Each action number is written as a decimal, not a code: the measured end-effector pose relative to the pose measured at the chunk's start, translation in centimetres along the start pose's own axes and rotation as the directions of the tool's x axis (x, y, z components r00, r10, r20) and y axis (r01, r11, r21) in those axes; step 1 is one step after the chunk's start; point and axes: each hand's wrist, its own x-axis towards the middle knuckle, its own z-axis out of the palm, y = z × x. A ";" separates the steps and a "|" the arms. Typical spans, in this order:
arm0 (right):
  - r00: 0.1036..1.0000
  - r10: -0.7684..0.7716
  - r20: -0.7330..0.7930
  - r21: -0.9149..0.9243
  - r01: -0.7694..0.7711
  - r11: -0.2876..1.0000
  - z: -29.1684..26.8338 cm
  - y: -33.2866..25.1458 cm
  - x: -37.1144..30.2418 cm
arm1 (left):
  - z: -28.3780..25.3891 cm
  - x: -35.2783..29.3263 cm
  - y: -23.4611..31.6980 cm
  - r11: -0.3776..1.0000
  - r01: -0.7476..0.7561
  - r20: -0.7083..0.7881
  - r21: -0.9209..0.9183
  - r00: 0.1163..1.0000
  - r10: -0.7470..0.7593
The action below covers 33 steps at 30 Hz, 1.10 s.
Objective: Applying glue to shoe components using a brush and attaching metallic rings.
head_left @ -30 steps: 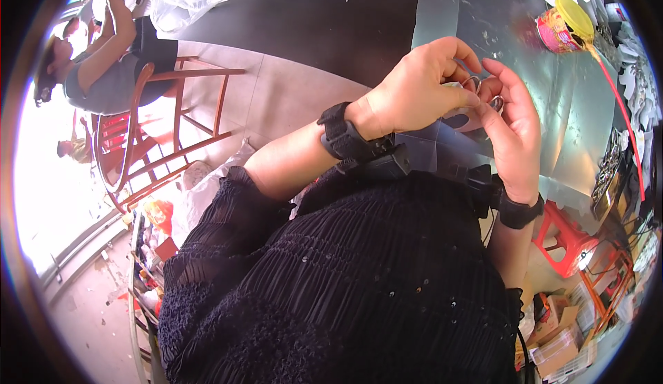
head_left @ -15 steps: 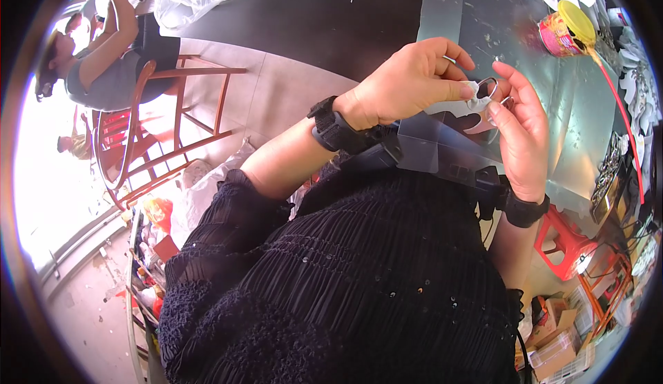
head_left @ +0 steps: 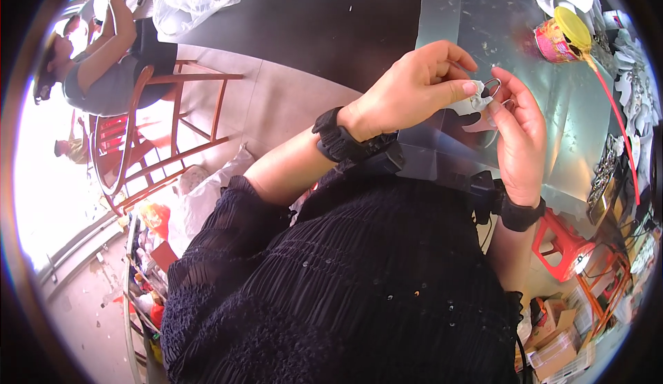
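Note:
Over the table, my left hand (head_left: 418, 94) pinches a small, thin white cut-out piece (head_left: 478, 102) between thumb and finger. A curved metal ring (head_left: 494, 84) stands up from that piece. From the other side, the thumb and fingers of my right hand (head_left: 521, 132) close on the piece near the ring. A pale curved flap (head_left: 478, 126) hangs below, between the hands. My fingertips partly hide how the ring and the piece join. Both wrists wear black straps.
At the right of the dark table (head_left: 331, 21) stands a pink can (head_left: 550, 43) with a yellow top and a red stick. White cut pieces (head_left: 632, 63) lie along the right. A plastic bag (head_left: 197, 1) is at the far left, near a seated person (head_left: 103, 80). A red stool (head_left: 563, 246) stands lower right.
Both hands have shifted only slightly, still on the same white piece. The ring sits a little further right and my right fingers are closer to it.

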 end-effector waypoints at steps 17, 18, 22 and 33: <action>0.973 -0.172 -0.156 0.251 0.207 0.946 2.7 0.2 0.0 | 4.3 0.6 -0.6 0.925 -0.247 -0.285 -0.289 0.945 0.163; 0.973 -0.173 -0.155 0.252 0.208 0.945 2.8 0.3 -0.1 | 4.3 0.6 -0.6 0.914 -0.253 -0.291 -0.317 0.943 0.160; 0.976 -0.132 -0.176 0.280 0.178 0.943 3.3 0.3 -0.2 | 3.8 0.5 0.2 0.890 -0.154 -0.217 -0.429 0.974 0.064; 0.996 -0.075 -0.050 0.355 0.088 0.931 2.5 -1.2 -0.3 | 1.0 1.8 1.0 0.995 -0.104 -0.199 -0.007 0.975 0.100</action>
